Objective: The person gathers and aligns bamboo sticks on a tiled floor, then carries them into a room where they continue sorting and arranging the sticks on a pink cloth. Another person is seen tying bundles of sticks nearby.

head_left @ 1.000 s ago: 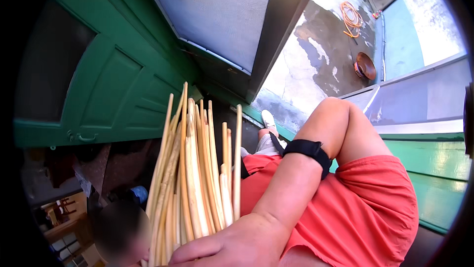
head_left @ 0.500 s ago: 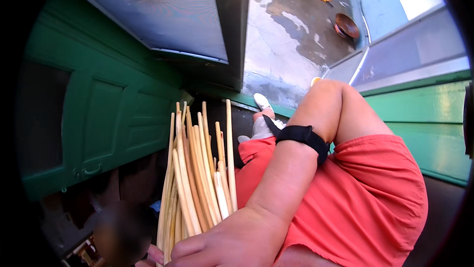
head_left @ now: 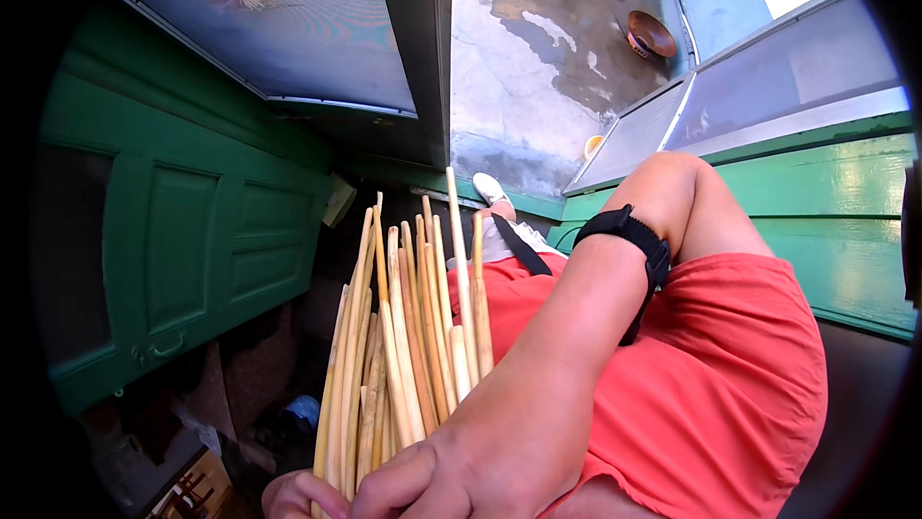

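Green panelled doors (head_left: 182, 260) and a wet concrete yard (head_left: 538, 58) form the background. Step in hand, as judged: gathering and gripping a bundle of pale tan reed stalks (head_left: 408, 346), which stands upright just beside the red-shorted thigh (head_left: 711, 394). Right hand (head_left: 480, 466) is closed around the bundle's lower end, forearm crossing down from the knee, black wrist strap (head_left: 634, 241) showing. Left hand (head_left: 288, 498) is barely visible beneath; its grip cannot be determined. Any next move calls for a firm, even hold so that no stalk slips.

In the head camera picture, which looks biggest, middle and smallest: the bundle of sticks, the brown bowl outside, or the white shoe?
1. Bundle of pale tan sticks, though it is nearest the camera.
2. Round brown bowl on the wet ground.
3. White shoe.
The bowl and shoe look nearly alike, so their order is unsure.
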Tool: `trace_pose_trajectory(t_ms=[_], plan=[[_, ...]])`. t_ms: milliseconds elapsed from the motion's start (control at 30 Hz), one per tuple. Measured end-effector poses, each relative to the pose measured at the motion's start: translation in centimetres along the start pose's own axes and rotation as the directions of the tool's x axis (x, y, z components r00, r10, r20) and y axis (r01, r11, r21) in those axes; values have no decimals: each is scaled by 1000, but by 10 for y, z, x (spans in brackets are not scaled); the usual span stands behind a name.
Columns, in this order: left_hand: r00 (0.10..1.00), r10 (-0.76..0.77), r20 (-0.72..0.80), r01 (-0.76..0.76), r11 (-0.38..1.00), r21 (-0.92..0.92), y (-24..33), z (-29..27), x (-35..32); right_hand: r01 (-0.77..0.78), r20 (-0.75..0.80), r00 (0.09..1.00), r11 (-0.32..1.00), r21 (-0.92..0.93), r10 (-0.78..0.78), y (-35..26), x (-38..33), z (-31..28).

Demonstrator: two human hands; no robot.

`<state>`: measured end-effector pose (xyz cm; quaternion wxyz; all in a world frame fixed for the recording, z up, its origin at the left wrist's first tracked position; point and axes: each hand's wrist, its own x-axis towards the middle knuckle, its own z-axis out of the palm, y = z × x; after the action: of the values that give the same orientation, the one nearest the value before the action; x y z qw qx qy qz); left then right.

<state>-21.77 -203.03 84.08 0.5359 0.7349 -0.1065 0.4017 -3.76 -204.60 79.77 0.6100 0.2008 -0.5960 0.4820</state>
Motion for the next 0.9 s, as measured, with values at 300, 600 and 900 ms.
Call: trace_pose_trajectory(t_ms=[300, 600, 900], plan=[[963, -33, 267, 82, 981, -174, -27, -21, 33, -113, -41, 992, 985, 129, 119, -35, -16, -21], [942, -158, 296, 207, 968, -143, -39, -15, 58, -487, 226, 855, 872, 39, 467, -84, -28, -127], [949, -107, 296, 156, 977, -146, -55, -12, 71, -83, -920, -339, -980, -181, 199, -280, -326, -412]])
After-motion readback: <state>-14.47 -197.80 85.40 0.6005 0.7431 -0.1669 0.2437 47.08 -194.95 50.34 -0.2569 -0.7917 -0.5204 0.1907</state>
